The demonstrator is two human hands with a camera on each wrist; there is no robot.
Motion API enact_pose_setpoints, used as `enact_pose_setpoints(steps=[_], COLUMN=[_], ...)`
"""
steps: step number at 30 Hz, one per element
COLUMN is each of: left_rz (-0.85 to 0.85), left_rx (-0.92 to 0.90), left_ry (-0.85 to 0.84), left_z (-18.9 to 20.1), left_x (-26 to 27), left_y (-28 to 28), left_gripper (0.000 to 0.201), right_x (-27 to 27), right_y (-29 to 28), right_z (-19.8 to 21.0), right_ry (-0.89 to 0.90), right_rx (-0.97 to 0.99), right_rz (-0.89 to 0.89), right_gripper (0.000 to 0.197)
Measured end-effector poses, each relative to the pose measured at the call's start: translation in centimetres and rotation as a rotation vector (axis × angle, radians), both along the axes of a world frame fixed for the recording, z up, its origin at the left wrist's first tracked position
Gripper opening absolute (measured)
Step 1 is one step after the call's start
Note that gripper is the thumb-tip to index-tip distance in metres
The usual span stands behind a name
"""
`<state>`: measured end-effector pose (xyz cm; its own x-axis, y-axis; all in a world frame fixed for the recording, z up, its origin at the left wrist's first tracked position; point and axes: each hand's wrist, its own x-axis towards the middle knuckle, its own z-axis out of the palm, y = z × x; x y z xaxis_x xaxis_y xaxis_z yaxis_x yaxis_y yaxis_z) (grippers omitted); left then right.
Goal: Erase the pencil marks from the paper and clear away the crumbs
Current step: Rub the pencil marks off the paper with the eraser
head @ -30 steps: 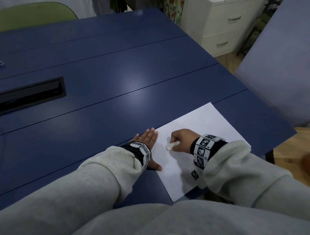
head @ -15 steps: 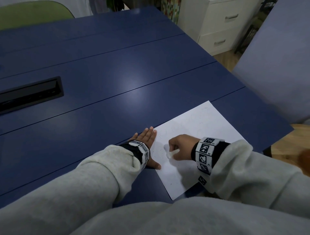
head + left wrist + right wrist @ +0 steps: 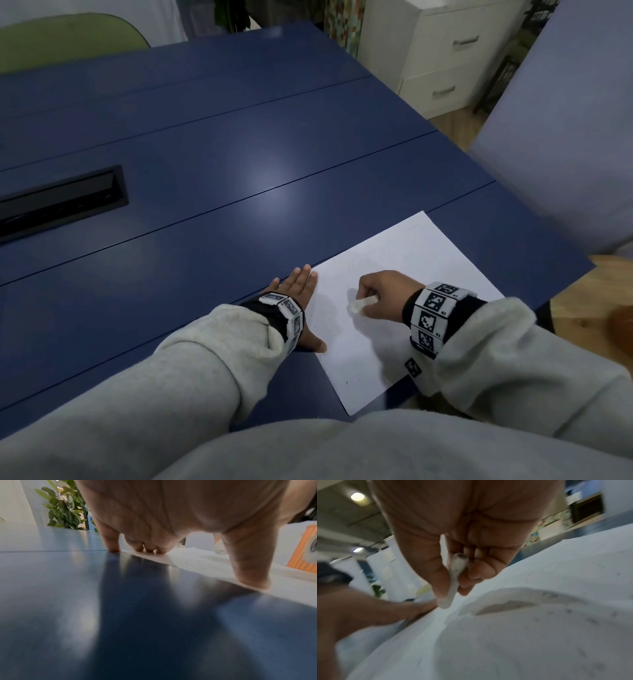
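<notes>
A white sheet of paper (image 3: 414, 284) lies at the near right corner of the blue table (image 3: 212, 164), with faint pencil marks and small dark crumbs on it. My right hand (image 3: 380, 294) pinches a white eraser (image 3: 361, 304) between thumb and fingers, its tip pressed to the paper (image 3: 556, 615). The right wrist view shows the eraser (image 3: 453, 580) with a grey, dirty end. My left hand (image 3: 301, 301) lies flat with straight fingers on the paper's left edge. In the left wrist view, its fingertips (image 3: 149, 549) and thumb touch the sheet (image 3: 214, 566).
A black recessed cable slot (image 3: 58, 202) sits in the table at the far left. Beyond the table's right edge stand a white drawer cabinet (image 3: 442, 58) and a grey panel (image 3: 561, 130). A green chair back (image 3: 68, 37) shows at the far side.
My right hand has rubbed the eraser back and forth in short strokes over the left part of the sheet. The left hand has stayed flat on the paper's edge.
</notes>
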<state>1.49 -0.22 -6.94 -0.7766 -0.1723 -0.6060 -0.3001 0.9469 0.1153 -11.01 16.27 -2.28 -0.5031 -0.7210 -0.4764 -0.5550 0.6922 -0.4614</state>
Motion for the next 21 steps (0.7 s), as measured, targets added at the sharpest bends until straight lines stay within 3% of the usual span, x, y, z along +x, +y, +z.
enact_pose_setpoints(steps=[4, 9, 21], left_rz=[-0.003, 0.024, -0.074], left_rx=[-0.023, -0.052, 0.017], left_ry=[-0.013, 0.034, -0.011], left_z=[1.0, 2.1, 1.3], left_x=[-0.2, -1.1, -2.5], left_y=[0.2, 0.9, 1.6], left_gripper=[0.127, 0.118, 0.129], right_x=[-1.2, -1.1, -1.5], right_y=[1.7, 2.4, -1.9], right_z=[0.1, -0.2, -1.0], right_ry=[-0.009, -0.036, 0.081], right_rx=[-0.179, -0.192, -0.15], right_rz=[-0.246, -0.306, -0.073], right_gripper=[0.009, 0.011, 0.011])
